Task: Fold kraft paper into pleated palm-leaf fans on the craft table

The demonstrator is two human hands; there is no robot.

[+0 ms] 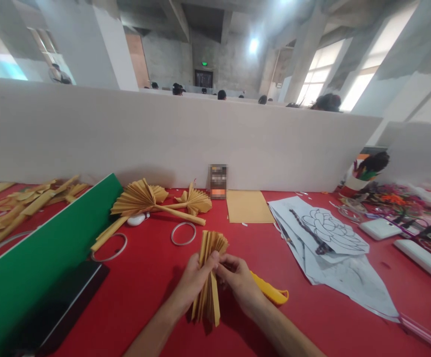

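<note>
The pleated paper (214, 303) stands on end in the lower centre of the frame, held at its narrow middle, probably because gathering the folds there keeps them bunched while the upper end spreads a little. The left hand (192, 278) seems to do the steadying: its grip is clamped on the paper, thumb laid across the front of the folds. The right hand (240, 281) looks given to finer work, its thumb and fingertips pinched on the right edge at the same middle; whether something thin sits between them cannot be told. Both forearms slant in from the bottom edge and converge, the right wrist bent so the fingers point up and left. The yellow cutter (274, 291) lies on the red desk (152, 302) just beside the right hand, likely for easy reach. Finished-looking paper fans (135, 198) rest left of centre, perhaps set back to spare the folds, and a flat tan sheet (248, 207) lies beyond the hands, above the frame's middle right of centre.
</note>
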